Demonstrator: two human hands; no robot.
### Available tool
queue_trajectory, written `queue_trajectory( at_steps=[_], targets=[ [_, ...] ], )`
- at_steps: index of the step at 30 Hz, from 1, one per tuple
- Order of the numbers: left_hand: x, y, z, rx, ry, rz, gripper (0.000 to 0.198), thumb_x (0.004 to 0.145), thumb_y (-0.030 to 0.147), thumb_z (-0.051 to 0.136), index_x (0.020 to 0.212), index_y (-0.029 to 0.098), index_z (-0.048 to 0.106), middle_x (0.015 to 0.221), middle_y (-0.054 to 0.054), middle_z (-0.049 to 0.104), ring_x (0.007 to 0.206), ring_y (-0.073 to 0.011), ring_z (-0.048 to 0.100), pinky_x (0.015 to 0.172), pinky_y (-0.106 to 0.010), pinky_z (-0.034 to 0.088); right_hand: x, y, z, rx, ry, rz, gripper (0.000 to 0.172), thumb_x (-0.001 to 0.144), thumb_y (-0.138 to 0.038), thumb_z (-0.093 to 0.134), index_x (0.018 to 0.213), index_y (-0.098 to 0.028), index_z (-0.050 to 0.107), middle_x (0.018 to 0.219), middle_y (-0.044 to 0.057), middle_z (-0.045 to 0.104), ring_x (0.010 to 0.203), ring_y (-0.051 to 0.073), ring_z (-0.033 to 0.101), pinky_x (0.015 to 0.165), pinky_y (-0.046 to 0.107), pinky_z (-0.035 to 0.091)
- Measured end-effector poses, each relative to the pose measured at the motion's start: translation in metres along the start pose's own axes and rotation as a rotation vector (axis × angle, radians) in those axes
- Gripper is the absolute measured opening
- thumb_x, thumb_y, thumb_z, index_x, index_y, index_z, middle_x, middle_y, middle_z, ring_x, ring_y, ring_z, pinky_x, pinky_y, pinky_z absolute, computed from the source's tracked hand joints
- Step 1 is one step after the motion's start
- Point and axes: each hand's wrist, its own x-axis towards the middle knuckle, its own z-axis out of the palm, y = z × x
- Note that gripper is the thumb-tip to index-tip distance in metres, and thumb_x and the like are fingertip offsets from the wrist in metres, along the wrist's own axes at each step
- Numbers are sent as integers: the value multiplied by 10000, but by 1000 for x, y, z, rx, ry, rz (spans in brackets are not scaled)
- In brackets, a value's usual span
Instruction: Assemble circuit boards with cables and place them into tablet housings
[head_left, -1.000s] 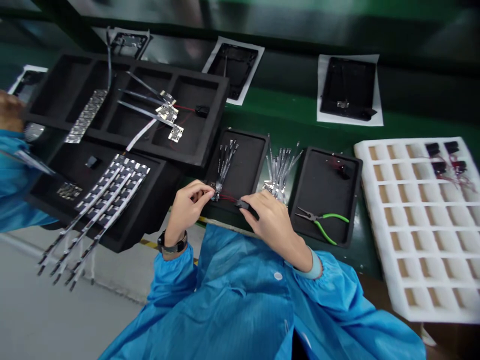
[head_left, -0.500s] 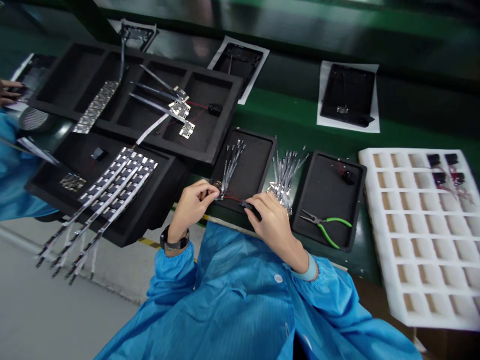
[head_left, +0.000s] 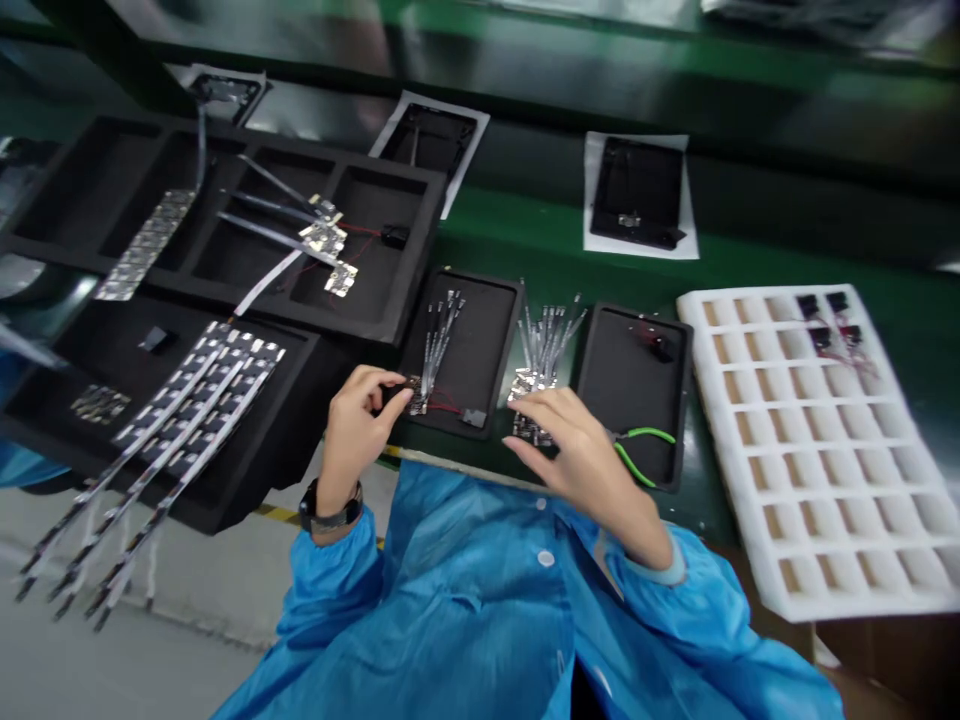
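My left hand (head_left: 360,420) has thumb and forefinger at the small circuit boards (head_left: 417,396) on the near left corner of a black tray (head_left: 487,345). Thin grey ribbon cables (head_left: 441,340) fan up from these boards. Red wires run from them to a small black part (head_left: 472,416) lying at the tray's near edge. To the right, my right hand (head_left: 566,445) hovers with thumb and fingers apart beside a pile of boards (head_left: 531,425) with grey ribbon cables (head_left: 551,335). Nothing shows between its fingers.
Green-handled pliers (head_left: 637,465) lie in a second black tray (head_left: 637,385). A white foam tray (head_left: 795,600) stands far right, a black foam tray (head_left: 409,255) with boards and cables at left. Behind lie black frames (head_left: 641,185) on white sheets.
My right hand has let go of the small black part and moved right to the board pile. The view has shifted. My left hand stays at its boards.
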Motion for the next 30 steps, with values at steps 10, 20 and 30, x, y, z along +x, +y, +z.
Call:
queue_trajectory(
  at_steps=[10, 20, 30],
  targets=[
    [15, 49, 31, -1, -143, 287, 69, 1026, 228, 677, 1011, 188, 731, 846, -13, 651, 751, -162, 567, 758, -311, 478, -41, 107, -141, -203, 389, 521, 192, 895, -399, 797, 1004, -247, 755, 923, 73, 773, 802, 271, 696, 730, 409, 535],
    [36, 94, 88, 526, -593, 640, 131, 1002, 199, 699, 1120, 148, 718, 1118, -108, 708, 1085, -309, 581, 926, -448, 463, -24, 176, -86, -408, 288, 545, 186, 882, -384, 751, 889, -235, 640, 707, 41, 626, 721, 259, 579, 683, 372, 405],
    [39, 87, 111, 638, -604, 683, 77, 976, 157, 705, 1037, 145, 659, 1119, -126, 689, 1102, -313, 574, 911, -437, 444, -41, 171, -94, -259, 290, 489, 242, 880, -271, 634, 1056, -205, 786, 844, 82, 721, 731, 250, 633, 722, 395, 504]
  ],
)
